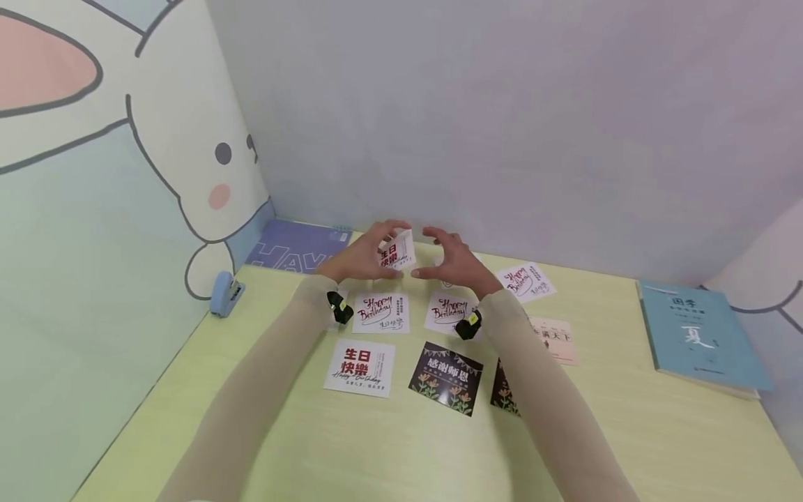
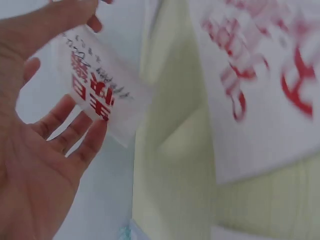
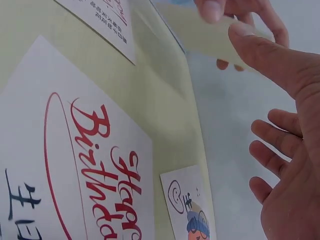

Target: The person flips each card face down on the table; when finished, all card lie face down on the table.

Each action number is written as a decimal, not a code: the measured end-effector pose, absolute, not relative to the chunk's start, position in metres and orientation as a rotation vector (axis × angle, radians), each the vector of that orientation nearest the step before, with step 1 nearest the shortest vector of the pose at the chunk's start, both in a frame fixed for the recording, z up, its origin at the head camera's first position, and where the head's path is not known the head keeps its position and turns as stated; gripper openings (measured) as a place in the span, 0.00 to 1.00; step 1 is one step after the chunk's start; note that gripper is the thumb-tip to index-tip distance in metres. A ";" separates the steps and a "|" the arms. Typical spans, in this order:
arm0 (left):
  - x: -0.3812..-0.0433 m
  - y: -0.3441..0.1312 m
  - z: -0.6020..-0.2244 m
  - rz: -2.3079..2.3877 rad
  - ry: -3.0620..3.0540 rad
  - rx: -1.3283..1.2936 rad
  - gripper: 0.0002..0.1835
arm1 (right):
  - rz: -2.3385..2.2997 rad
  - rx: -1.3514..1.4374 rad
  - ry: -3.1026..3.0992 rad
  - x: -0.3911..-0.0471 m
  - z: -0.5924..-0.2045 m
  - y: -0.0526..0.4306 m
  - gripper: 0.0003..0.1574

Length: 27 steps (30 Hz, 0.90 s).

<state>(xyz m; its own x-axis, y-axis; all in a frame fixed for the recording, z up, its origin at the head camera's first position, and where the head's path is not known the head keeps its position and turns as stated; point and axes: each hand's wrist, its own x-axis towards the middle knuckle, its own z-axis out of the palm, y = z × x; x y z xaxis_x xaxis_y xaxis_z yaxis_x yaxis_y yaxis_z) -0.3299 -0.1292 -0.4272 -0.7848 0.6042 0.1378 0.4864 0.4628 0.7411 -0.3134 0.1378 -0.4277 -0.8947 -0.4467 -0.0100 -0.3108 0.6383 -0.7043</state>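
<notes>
My left hand holds up a white greeting card with red characters and thin black script. The left wrist view shows the card tilted, its fingertips along one edge and the thumb at the opposite side. Just right of it is my right hand, fingers loosely spread and bent, with nothing gripped. Its thumb tip is right at the card's edge and overlaps the card in the right wrist view. Below the hands lie two white Happy Birthday cards, the right one partly covered by my wrist.
Nearer me lie a white card with red characters and a dark flowered card. Another dark card and a pink card are partly behind my right arm. A blue stapler, purple folder and blue book flank them.
</notes>
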 end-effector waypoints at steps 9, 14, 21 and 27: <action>-0.328 -0.124 -0.420 1.658 2.305 0.929 0.61 | -1.102 -0.680 2.567 -0.312 -0.431 0.136 0.64; -0.323 -0.121 -0.418 1.802 2.157 0.871 0.62 | -1.092 -0.690 2.549 -0.311 -0.434 0.131 0.62; -0.321 -0.119 -0.413 1.831 2.128 0.925 0.61 | -1.156 -0.725 2.544 -0.314 -0.432 0.130 0.56; -0.330 -0.131 -0.410 1.606 2.342 0.982 0.59 | -1.213 -0.648 2.543 -0.320 -0.429 0.137 0.52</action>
<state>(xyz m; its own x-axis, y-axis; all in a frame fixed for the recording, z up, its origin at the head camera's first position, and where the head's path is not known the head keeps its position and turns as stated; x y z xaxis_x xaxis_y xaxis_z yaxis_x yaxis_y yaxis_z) -0.3295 -0.1305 -0.4103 -0.7780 0.5801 0.2415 0.4341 0.2184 0.8740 -0.3199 0.1368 -0.4291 -0.8698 -0.4924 -0.0330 -0.2843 0.5545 -0.7821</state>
